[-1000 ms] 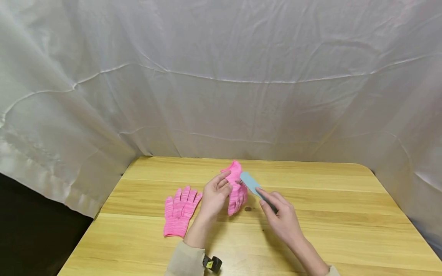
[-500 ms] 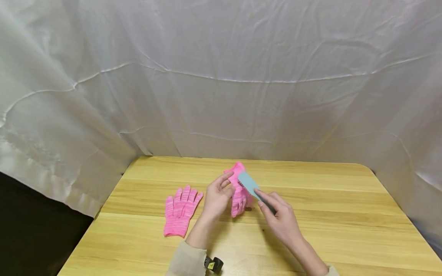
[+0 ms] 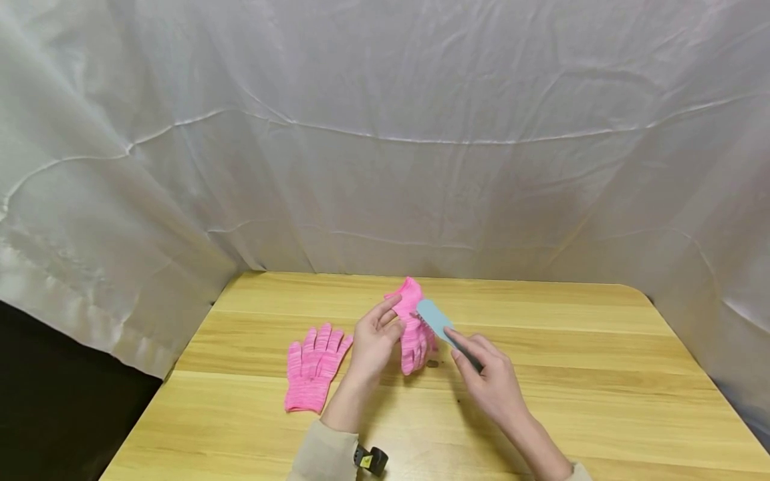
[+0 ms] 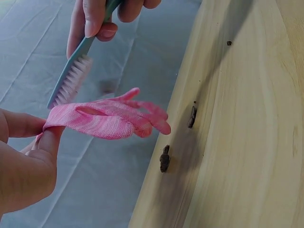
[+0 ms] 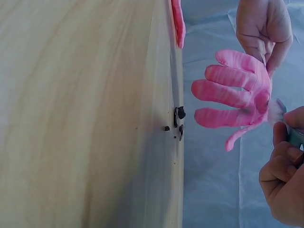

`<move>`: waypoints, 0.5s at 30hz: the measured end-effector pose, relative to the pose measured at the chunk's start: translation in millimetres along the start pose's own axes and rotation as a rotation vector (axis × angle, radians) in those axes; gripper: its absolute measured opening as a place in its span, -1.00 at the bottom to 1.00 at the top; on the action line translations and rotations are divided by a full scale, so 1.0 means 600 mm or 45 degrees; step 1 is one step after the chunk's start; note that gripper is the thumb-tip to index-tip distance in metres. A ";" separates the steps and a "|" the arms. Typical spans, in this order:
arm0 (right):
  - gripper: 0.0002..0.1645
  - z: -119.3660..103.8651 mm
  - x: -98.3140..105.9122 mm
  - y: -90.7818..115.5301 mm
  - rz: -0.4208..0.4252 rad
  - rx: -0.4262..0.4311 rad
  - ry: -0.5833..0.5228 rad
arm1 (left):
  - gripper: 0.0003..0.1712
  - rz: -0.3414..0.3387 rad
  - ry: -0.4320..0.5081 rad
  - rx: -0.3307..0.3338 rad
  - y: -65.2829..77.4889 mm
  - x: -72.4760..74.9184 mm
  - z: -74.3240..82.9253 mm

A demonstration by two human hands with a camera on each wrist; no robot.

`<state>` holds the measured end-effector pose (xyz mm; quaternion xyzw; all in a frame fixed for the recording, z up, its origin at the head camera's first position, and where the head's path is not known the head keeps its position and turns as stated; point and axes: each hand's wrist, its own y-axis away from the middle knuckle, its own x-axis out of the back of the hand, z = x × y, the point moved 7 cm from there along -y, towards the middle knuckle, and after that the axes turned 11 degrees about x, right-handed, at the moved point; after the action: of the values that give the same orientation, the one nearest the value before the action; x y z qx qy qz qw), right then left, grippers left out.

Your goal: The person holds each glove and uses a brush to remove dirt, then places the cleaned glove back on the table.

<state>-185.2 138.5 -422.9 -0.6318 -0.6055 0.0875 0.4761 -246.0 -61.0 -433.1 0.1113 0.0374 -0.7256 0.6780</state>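
Observation:
My left hand [image 3: 374, 342] pinches a pink knit glove [image 4: 109, 118] between thumb and fingers, so the glove hangs above the table with its fingers dangling. A blue-green brush [image 3: 434, 316] with white bristles [image 4: 73, 81] is gripped by its handle in my right hand [image 3: 490, 374]. The bristles touch the held glove, beside a dark stain [image 5: 262, 100] on it. Another pink glove [image 3: 314, 367] lies flat on the table, left of my left hand, with a small dark mark near its cuff.
Dark crumbs [image 4: 165, 159] lie on the wooden table [image 3: 571, 401] below the held glove. Grey curtains [image 3: 385, 187] stand behind and at both sides of the table. A black device [image 3: 371, 459] is strapped at my left wrist.
The held glove and my left hand shifted slightly right, then back left. The brush head made small movements against the glove. The flat glove has stayed in place.

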 end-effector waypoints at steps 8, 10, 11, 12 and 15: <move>-0.50 -0.002 0.011 -0.001 0.094 -0.008 -0.028 | -0.39 -0.010 -0.041 0.010 0.000 -0.002 -0.003; -0.50 -0.003 0.012 -0.001 0.111 0.000 -0.041 | -0.39 -0.014 -0.050 0.005 0.001 -0.003 -0.004; -0.51 -0.004 0.011 -0.001 0.113 0.006 -0.052 | -0.39 -0.013 -0.054 0.004 0.001 -0.004 -0.004; -0.51 -0.005 0.011 -0.001 0.110 0.015 -0.064 | -0.39 -0.011 -0.062 0.003 0.001 -0.004 -0.005; -0.51 -0.008 0.006 -0.002 0.081 0.053 -0.101 | -0.39 -0.016 -0.083 0.000 0.001 -0.007 -0.006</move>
<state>-181.6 138.8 -417.8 -0.6367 -0.6017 0.1401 0.4615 -244.8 -56.4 -435.5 0.0872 0.0160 -0.7331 0.6743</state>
